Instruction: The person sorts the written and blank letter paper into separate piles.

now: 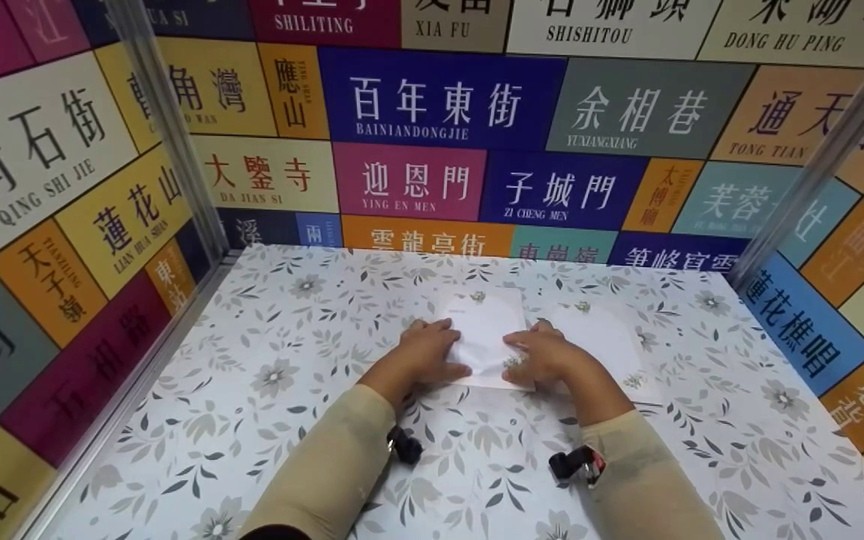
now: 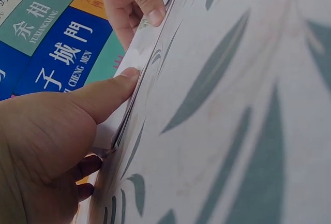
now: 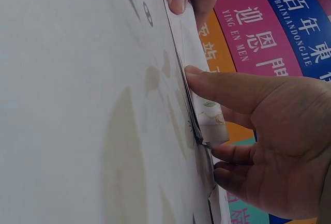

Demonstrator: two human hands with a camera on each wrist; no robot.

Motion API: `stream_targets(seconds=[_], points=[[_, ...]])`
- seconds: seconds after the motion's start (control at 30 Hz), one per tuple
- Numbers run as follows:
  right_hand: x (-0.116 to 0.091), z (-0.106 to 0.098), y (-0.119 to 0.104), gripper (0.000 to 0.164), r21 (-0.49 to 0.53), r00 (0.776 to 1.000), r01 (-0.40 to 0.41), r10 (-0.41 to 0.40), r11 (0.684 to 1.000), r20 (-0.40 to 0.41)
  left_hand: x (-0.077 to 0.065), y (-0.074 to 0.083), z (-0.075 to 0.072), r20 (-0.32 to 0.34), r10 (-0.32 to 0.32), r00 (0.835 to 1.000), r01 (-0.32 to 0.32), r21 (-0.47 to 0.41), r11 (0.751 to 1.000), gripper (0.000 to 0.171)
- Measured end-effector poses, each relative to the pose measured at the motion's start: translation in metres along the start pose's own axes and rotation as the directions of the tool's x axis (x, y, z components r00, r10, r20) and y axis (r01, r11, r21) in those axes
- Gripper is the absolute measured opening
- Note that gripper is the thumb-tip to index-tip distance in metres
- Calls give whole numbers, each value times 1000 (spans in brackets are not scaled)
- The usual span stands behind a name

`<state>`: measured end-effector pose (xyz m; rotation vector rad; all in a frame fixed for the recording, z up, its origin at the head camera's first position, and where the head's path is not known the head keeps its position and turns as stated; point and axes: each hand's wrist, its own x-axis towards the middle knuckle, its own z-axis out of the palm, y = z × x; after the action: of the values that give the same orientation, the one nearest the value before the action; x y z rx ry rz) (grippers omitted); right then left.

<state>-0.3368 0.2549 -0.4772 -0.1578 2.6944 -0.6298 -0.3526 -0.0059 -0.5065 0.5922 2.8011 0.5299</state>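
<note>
A small stack of white paper sheets [image 1: 486,326] with printed floral corners lies on the table between my hands. My left hand [image 1: 426,352] grips its left side, the thumb [image 2: 121,81] lying on top near the front edge. At the right side my right hand [image 1: 548,356] holds the stack, its thumb [image 3: 204,81] on the sheets and the other fingers curled by the corner. Several layered paper edges [image 3: 191,110] show in the right wrist view. The fingertips beyond the stack are partly hidden.
Another white floral-cornered paper [image 1: 597,337] lies just right of the stack, partly behind my right hand. A leaf-patterned cloth [image 1: 274,375] covers the table. Panels of coloured street-name signs [image 1: 439,105] stand behind and at both sides, with metal posts [image 1: 177,142] at the corners.
</note>
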Motion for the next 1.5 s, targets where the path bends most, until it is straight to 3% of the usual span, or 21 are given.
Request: stream_targets(seconds=[0.4,0.63,1.07,1.23,1.33,1.5], points=[[0,0,-1,81,-10,999,-3,3,1000,-37,-1,0,0,-29,31,999,-31,6,1000,71],[3,1,0,79,-73,996,51,-56,996,-70,-1,0,3,-62,40,997,-38,27,999,71],[8,0,0,75,40,994,-26,30,999,-103,2,4,2,-75,-29,997,25,-48,999,67],[8,-3,-2,73,121,992,-35,49,992,-115,2,7,2,-127,-51,991,41,-77,996,68],[7,-6,-2,71,182,988,-66,90,981,-127,2,9,1,-155,-120,981,94,-170,981,71],[8,-9,-5,67,348,973,-138,193,927,-127,1,11,-4,-199,-269,942,179,-380,907,67]])
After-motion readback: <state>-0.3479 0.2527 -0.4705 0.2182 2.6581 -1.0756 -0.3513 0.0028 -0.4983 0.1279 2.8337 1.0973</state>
